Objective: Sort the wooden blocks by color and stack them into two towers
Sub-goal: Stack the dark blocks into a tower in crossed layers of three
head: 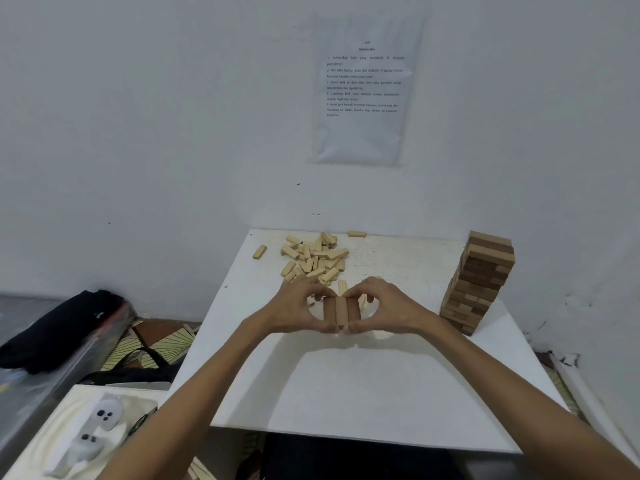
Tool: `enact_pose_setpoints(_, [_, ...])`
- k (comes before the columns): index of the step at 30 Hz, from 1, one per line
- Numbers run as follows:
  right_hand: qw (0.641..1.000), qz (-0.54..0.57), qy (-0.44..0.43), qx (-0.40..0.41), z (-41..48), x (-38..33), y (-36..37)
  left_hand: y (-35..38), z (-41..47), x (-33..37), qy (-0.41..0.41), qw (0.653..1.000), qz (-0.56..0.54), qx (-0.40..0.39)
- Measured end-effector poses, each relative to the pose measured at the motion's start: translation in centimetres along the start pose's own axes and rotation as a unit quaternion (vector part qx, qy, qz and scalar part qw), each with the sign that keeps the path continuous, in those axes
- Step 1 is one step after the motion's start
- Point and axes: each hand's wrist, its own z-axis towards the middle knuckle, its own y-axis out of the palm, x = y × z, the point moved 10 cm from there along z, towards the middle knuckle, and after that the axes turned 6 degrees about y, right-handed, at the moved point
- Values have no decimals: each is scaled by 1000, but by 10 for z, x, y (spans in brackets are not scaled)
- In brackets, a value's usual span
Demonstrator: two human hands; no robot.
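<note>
Brown blocks (341, 311), three side by side, pinched between left hand (297, 306) and right hand (390, 306), apparently resting on the table (346, 386); pale pile (313, 258) behind, tower (479, 282) at right.

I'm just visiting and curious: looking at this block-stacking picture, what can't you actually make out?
Head view: the printed sheet, text too small and blurred to read.
Head view: near ends of the three brown blocks, covered by the left hand and right hand; whether they touch the table is unclear.
Head view: light blocks behind the hands, partly hidden.
Head view: brown tower, far side hidden by its front.
</note>
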Motion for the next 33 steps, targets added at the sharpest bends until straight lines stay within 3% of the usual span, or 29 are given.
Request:
enact_pose_setpoints(16, [995, -60, 45, 66, 3, -13, -167, -73, 126, 90, 91, 995, 6, -31])
enact_pose_setpoints(33, [981, -46, 139, 131, -64, 90, -256, -3, 236, 192, 171, 981, 21, -92])
